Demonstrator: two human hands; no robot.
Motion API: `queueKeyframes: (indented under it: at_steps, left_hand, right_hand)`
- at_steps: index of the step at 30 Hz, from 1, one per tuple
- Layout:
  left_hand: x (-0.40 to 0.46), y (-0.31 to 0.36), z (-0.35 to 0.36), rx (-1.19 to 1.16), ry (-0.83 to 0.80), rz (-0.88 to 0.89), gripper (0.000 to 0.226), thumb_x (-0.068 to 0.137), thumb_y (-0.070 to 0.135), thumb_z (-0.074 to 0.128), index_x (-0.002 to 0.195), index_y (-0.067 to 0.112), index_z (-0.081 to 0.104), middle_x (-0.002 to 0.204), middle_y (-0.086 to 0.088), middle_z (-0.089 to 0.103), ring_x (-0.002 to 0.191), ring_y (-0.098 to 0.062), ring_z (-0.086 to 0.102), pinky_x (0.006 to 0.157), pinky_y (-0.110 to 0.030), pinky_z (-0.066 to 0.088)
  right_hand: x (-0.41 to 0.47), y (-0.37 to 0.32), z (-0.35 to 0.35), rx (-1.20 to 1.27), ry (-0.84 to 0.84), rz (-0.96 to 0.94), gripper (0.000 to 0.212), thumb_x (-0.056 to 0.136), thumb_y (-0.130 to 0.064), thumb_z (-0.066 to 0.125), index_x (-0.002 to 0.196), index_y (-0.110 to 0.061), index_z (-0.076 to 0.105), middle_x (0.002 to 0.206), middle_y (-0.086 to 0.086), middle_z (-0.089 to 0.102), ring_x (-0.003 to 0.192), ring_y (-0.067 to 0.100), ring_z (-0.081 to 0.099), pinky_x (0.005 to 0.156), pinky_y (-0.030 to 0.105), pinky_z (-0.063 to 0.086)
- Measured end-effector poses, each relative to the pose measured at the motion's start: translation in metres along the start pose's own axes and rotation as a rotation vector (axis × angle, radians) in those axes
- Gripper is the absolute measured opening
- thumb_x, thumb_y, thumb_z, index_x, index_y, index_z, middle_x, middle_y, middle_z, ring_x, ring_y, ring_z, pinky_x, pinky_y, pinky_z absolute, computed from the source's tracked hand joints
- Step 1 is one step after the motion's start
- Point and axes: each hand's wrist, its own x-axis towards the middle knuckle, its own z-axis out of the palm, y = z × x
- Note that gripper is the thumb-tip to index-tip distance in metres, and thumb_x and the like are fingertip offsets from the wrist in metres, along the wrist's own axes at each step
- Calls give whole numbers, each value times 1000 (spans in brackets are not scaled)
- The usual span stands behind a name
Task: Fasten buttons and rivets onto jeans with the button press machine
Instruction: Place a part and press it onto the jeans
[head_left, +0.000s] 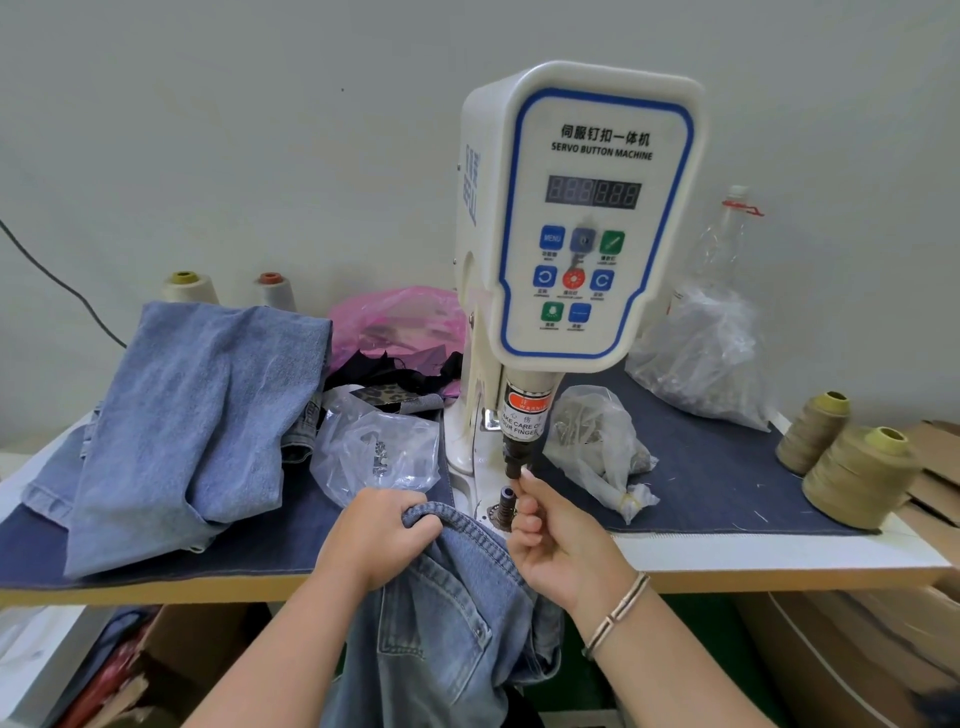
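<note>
We found the left hand (382, 535) curled over the waistband edge of the jeans (441, 623), fingers wrapped round the fold and gripping it just left of the lower die (505, 501). The right hand (550, 545) was raised with its fingers gathered into a pinch at the tip of the upper punch (515, 460) of the servo button machine (587, 208); whatever it pinched was too small for us to make out. A bracelet (618, 613) sat on that wrist.

The jeans hung from the front edge of the table (779, 558), their upper hem lying at the base of the machine. We noted a dark denim mat (701, 467) covering most of the tabletop. To the left lay a second pair of jeans (197, 426), heaped, with a clear bag of metal parts (376, 452) between it and the machine. Behind stood a pink bag (400, 322) and two pale thread cones (228, 291) against the wall. To the right we recorded a clear bag of fasteners (597, 441) just beside the punch, a larger bag (706, 353) with a plastic bottle (724, 234) behind it, and two olive thread spools (847, 462) near the right edge.

Bare mat lay between the small bag and the spools. Cardboard boxes (857, 639) stood under the table
</note>
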Motion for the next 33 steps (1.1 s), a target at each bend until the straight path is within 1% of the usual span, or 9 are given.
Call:
queueKeyframes:
  at_steps: [5, 13, 18, 20, 23, 26, 29, 31, 33]
  left_hand:
    - [-1, 1, -1, -4, -2, -4, 27, 66, 35, 45, 51, 16, 34, 47, 4, 35, 49, -11, 30, 51, -32, 27]
    - [-1, 1, -1, -2, -3, 2, 28, 67, 35, 45, 53, 11, 38, 48, 3, 37, 48, -11, 31, 52, -32, 28]
    - [0, -1, 0, -19, 2, 7, 28, 67, 36, 46, 50, 16, 35, 46, 4, 37, 48, -12, 32, 50, -32, 27]
    - [1, -3, 0, -27, 9, 10, 31, 66, 40, 47, 50, 16, 36, 45, 4, 38, 48, -12, 33, 50, -31, 26]
    - [0, -4, 0, -19, -6, 12, 42, 59, 53, 40, 62, 13, 52, 51, 0, 50, 50, -13, 41, 50, -31, 32]
    - [-1, -3, 1, -22, 33, 30, 26, 67, 49, 44, 56, 26, 46, 46, 6, 45, 45, -13, 35, 45, -28, 20]
    - [0, -1, 1, -2, 20, 23, 20, 69, 42, 48, 52, 33, 44, 48, 10, 45, 45, -15, 30, 48, -32, 18]
    - [0, -4, 1, -13, 17, 7, 21, 67, 44, 46, 51, 30, 42, 47, 8, 44, 45, -15, 30, 48, -32, 20]
    - [0, -5, 1, -44, 22, -7, 30, 63, 49, 44, 48, 23, 40, 44, 6, 42, 44, -14, 31, 47, -30, 19]
  right_hand:
    - [1, 7, 1, -90, 27, -84, 21, 95, -18, 55, 85, -2, 64, 43, 0, 49, 28, 6, 38, 29, 14, 28]
    - [-9, 5, 7, 112, 9, -23, 21, 91, -14, 56, 79, 1, 64, 45, 1, 49, 28, 6, 38, 29, 12, 29]
    - [-19, 17, 9, 210, -46, 8, 22, 93, -13, 47, 93, 1, 65, 48, 1, 51, 31, 8, 41, 31, 12, 31]
    - [-22, 31, 17, 133, -105, 14, 28, 95, -14, 45, 99, 2, 68, 53, 5, 56, 35, 9, 46, 33, 15, 35]
    - [-12, 47, 41, -313, -109, -142, 23, 92, -12, 51, 89, -1, 71, 57, 7, 60, 42, 11, 47, 41, 18, 39]
    - [24, 37, 74, -1152, -50, -547, 24, 90, -16, 54, 83, 1, 69, 61, 4, 55, 54, 14, 45, 58, 28, 43]
    - [68, 27, 96, -1814, -82, -705, 28, 91, -8, 46, 68, 0, 59, 67, 10, 49, 64, 21, 44, 63, 34, 43]
    - [92, 31, 100, -2135, -67, -722, 23, 94, -7, 44, 89, -6, 66, 91, 13, 62, 85, 28, 59, 72, 31, 46]
    - [109, 37, 101, -2255, -14, -739, 25, 94, -7, 46, 108, -9, 67, 109, 12, 63, 101, 31, 61, 73, 31, 44]
